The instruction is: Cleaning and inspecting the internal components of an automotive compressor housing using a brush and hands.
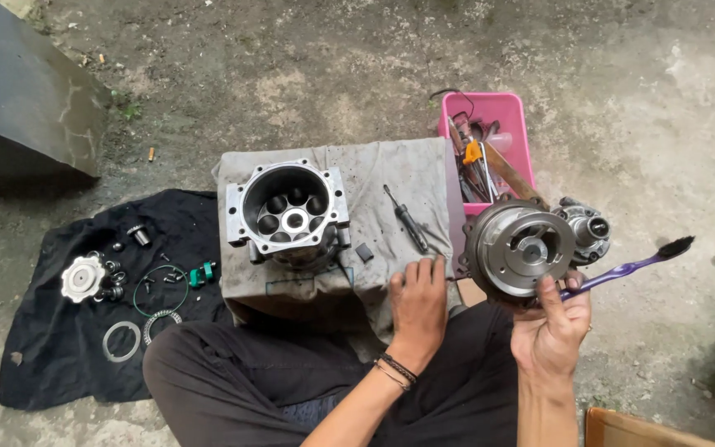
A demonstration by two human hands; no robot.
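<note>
Pulley-and-clutch assembly (521, 248), round, grey metal, sits at 3 o'clock of the frame, held up off the floor by the right hand (551, 327). Grip: fingers clamped on its lower rim, face turned up toward the camera, probably so the recess can be seen. Same hand also pinches a purple toothbrush (635, 265), bristles pointing out to 3 o'clock.

Left to right:
- Black cloth (51, 331) on the ground at 9 o'clock, small parts laid out on it: white star-shaped plate (82, 276), green O-ring (159, 290), flat washer ring (121, 341), bearing ring (161, 323). Likely spread out to keep them out of the dirt.
- Compressor housing (289, 213) at centre-left, open bore up, on a grey rag-covered block (391, 178) used as a desk.
- Black screwdriver (405, 219) lies on the rag.
- Left hand (418, 302) rests flat on the rag's near edge, fingers together, holding nothing.
- Pink tool tray (498, 108) at 1 o'clock, just behind the assembly.

Nothing blocks the held part.
</note>
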